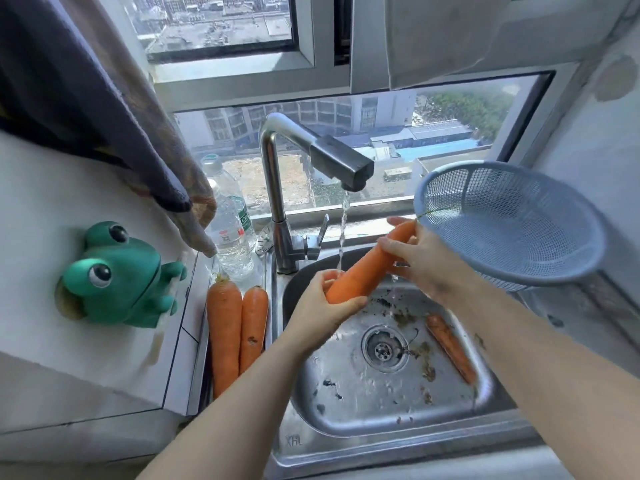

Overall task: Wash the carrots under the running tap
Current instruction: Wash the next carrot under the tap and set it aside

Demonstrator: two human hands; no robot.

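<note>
While the left hand (325, 306) wraps the near, left end of the long orange carrot (363, 268) and the right hand (415, 261) curls round its far, right part, rotate the carrot so every face passes through the thin water stream (343, 223) from the steel tap (341, 164). Slide it lengthwise, since the stream appears to land only near the left end. Work over the steel sink (346, 410), where a smaller soiled carrot (450, 344) lies on the right. Two orange carrots (225, 323) wait on the left ledge.

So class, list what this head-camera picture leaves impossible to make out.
Head view throughout:
1. Held carrot, lower end: covered by the left hand.
2. Its upper middle: covered by the right hand.
3. Bottle label text: too small and blurred.
</note>
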